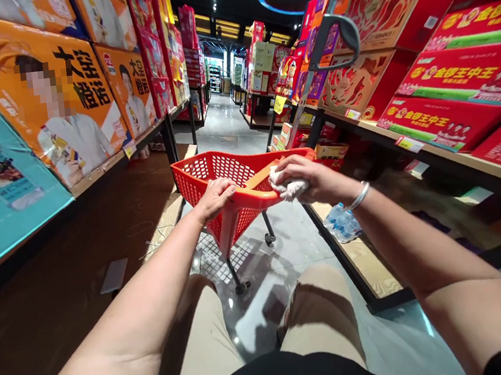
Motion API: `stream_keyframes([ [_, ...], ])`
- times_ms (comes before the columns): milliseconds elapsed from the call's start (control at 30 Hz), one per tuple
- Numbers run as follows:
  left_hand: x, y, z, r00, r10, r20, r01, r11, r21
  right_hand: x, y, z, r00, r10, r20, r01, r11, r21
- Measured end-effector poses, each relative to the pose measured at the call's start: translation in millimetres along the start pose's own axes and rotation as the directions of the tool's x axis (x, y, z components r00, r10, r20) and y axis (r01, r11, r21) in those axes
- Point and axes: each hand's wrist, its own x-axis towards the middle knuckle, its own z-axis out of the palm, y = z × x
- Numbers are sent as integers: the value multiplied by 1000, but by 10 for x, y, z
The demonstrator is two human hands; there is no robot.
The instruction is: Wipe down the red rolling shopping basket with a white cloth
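Stacked cartons (453,121), contents hidden, line the shop aisle (225,115); between them stands the red cart (231,225). My left hand (216,198) grips its handle (256,198); my right hand (310,172) clamps a white cloth (295,189) there, probably wiping. Next calls for a steady left hold. The basket (187,179) I see only partly.

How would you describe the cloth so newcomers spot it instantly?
Start at the orange-red shopping cart in the middle. At its near rim is the right hand. Bunched in it is the cloth: whitish and crumpled, unlike the smooth rim or the pale bracelet nearby.
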Motion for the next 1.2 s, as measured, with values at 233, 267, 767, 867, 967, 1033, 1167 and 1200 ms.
stream_keyframes([
  [233,71,474,29,996,-38,-76,21,977,-212,-202,-385,1233,871,-196,-450,8,922,-386],
  [267,56,561,42,997,-45,-69,22,950,-310,-193,-367,1334,875,-255,-411,49,891,-450],
  [767,-2,731,43,1000,2,-1,-2,906,-423,-631,706,603,720,141,-679,-236,971,-48],
  [867,-5,717,38,1000,9,-15,-13,932,-362,-415,453,605,762,113,-638,-142,990,5],
  [967,-24,691,1,1000,15,-20,-20,955,-296,-217,127,625,887,-36,-459,47,999,12],
  [1033,-42,661,-36,1000,11,-25,-18,960,-281,-181,143,568,910,-67,-409,81,997,16],
  [1167,-54,569,-101,999,-7,-34,-3,960,-279,-307,771,270,854,206,-477,-220,975,27],
  [1200,-47,544,-113,999,-11,-42,-1,962,-274,-341,946,194,810,316,-494,-340,939,44],
])
